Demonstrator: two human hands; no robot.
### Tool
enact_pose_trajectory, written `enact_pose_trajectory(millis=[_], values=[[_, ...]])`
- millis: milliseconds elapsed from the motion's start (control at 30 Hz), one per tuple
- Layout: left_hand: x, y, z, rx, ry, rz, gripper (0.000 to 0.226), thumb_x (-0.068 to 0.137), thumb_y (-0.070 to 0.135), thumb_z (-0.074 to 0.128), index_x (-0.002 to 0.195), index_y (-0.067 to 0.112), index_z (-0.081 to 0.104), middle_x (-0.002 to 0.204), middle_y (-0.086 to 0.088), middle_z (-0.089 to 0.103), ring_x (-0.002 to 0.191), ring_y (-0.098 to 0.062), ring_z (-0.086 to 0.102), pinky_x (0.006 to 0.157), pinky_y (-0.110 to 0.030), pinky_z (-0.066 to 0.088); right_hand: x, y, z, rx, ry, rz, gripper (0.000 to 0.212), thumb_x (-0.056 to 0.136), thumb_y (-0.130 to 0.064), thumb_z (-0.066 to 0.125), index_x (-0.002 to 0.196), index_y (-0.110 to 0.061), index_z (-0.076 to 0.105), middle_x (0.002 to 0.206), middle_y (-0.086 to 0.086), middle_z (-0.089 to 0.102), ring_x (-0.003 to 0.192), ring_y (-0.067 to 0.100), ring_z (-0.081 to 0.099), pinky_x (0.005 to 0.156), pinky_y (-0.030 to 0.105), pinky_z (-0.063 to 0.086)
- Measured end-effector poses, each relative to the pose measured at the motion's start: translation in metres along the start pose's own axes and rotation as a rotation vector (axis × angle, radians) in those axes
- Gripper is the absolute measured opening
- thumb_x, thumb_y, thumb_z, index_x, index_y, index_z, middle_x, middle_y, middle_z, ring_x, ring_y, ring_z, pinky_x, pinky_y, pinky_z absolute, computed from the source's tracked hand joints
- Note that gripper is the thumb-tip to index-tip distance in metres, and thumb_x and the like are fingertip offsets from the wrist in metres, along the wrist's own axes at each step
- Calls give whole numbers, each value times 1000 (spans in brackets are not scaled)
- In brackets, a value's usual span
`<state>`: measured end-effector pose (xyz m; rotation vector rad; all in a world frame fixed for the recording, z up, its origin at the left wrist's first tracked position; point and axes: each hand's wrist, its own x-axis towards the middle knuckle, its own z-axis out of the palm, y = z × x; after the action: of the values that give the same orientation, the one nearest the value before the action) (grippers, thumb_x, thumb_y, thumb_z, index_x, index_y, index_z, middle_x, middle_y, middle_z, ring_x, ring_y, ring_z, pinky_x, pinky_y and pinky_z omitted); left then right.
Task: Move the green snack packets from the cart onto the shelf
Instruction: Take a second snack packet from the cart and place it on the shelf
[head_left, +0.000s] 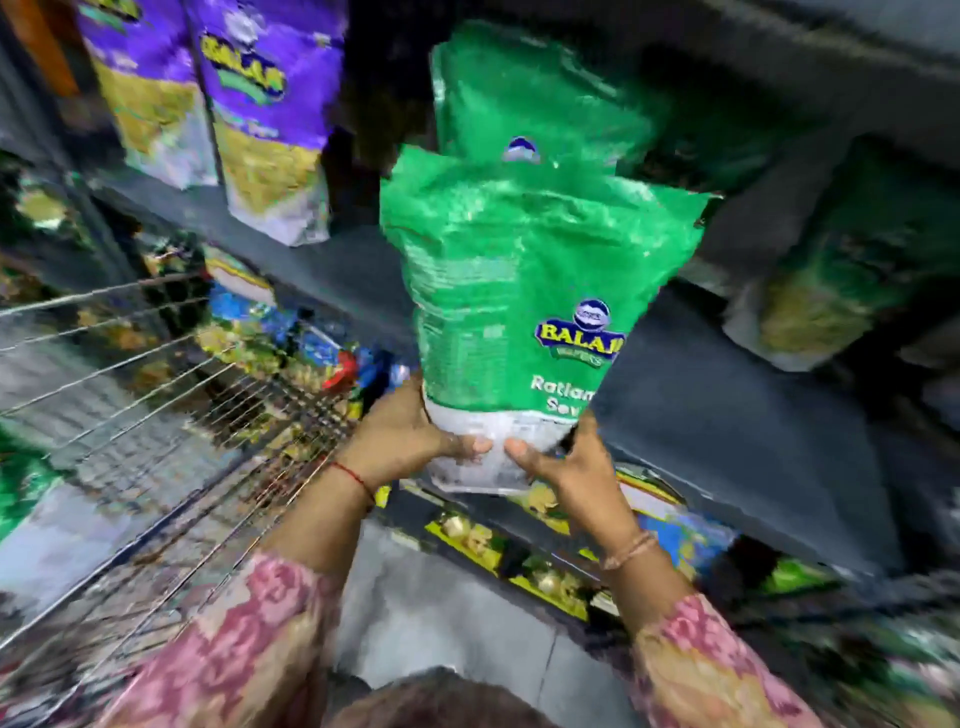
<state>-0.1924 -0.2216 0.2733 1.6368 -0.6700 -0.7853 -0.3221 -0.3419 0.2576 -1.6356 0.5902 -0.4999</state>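
Observation:
A large green snack packet (519, 291) stands upright in the air in front of the dark grey shelf (322, 270). My left hand (415, 441) grips its pale lower left corner and my right hand (566, 467) grips its lower right corner. Behind it, on the shelf, a second green packet (524, 93) stands upright. Further right on the same shelf sits another green packet (852, 260), blurred. The wire cart (171, 405) is at the lower left, with a green packet (26, 483) partly seen at the frame's left edge.
Two purple snack packets (249, 114) stand on the shelf to the left of the green ones. A lower shelf (519, 545) holds yellow and blue packets under my hands. Mixed colourful packets (291, 338) lie beyond the cart. Grey floor shows between cart and shelving.

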Motion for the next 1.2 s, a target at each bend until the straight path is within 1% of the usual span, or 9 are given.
enact_pose_trajectory(millis=[100, 200, 333, 467, 833, 900, 1000, 1067, 1200], values=[[13, 12, 44, 224, -34, 88, 79, 47, 30, 84, 118, 10, 58, 124, -9, 63, 115, -19, 58, 98, -25, 45, -10, 7, -46, 10, 131, -37, 47, 70, 9, 67, 96, -24, 45, 101, -8, 60, 80, -14, 61, 68, 3, 47], [37, 33, 82, 304, -33, 206, 69, 54, 25, 85, 116, 11, 59, 120, -5, 64, 111, -13, 57, 84, -19, 45, -6, 5, -84, -4, 278, -73, 46, 70, 5, 69, 96, -25, 46, 100, -8, 60, 80, -15, 60, 69, 3, 47], [90, 56, 109, 262, -93, 211, 76, 58, 13, 83, 124, 5, 47, 130, -12, 56, 120, -23, 52, 101, -37, 43, 25, -1, -113, 9, 405, -126, 46, 71, 8, 67, 104, -14, 44, 98, -4, 58, 75, -16, 58, 67, 2, 46], [136, 65, 119, 273, -188, 196, 76, 61, 6, 80, 127, 5, 43, 134, -15, 52, 123, -26, 49, 106, -40, 40, 52, 0, -124, 91, 488, -119, 54, 72, 8, 67, 118, 2, 38, 107, 11, 56, 84, 6, 58, 67, 3, 48], [172, 64, 122, 107, -303, 96, 73, 71, -6, 68, 133, 6, 32, 137, -16, 48, 114, -17, 47, 94, -26, 41, 79, 11, -130, 72, 474, -103, 52, 73, 1, 69, 110, -24, 42, 108, 0, 58, 88, -8, 60, 72, 6, 49], [172, 60, 123, 57, -273, 75, 73, 71, -4, 69, 133, 6, 33, 137, -17, 49, 119, -24, 49, 100, -35, 42, 75, 11, -131, 35, 478, -103, 58, 69, 2, 73, 111, -23, 42, 114, 5, 56, 95, -8, 60, 78, 8, 49], [167, 55, 126, 33, -139, 74, 62, 67, 2, 75, 121, 5, 44, 126, -16, 57, 109, -22, 54, 92, -29, 44, 65, 17, -118, -173, 681, -67, 81, 57, -10, 83, 125, -4, 39, 132, 20, 45, 123, 27, 45, 106, 35, 35], [158, 52, 133, 14, -14, 96, 55, 62, 7, 80, 106, 10, 47, 113, -11, 60, 96, -18, 54, 78, -19, 43, 56, 23, -102, -330, 826, -63, 79, 54, -18, 85, 119, -2, 45, 125, 24, 45, 117, 37, 41, 99, 31, 26], [134, 41, 157, 73, 242, 185, 56, 57, 22, 84, 89, 12, 39, 93, -8, 56, 83, -17, 52, 62, -20, 34, 56, 31, -72, -360, 719, -84, 73, 58, -9, 79, 121, -2, 43, 119, 21, 43, 114, 32, 43, 98, 26, 30]])
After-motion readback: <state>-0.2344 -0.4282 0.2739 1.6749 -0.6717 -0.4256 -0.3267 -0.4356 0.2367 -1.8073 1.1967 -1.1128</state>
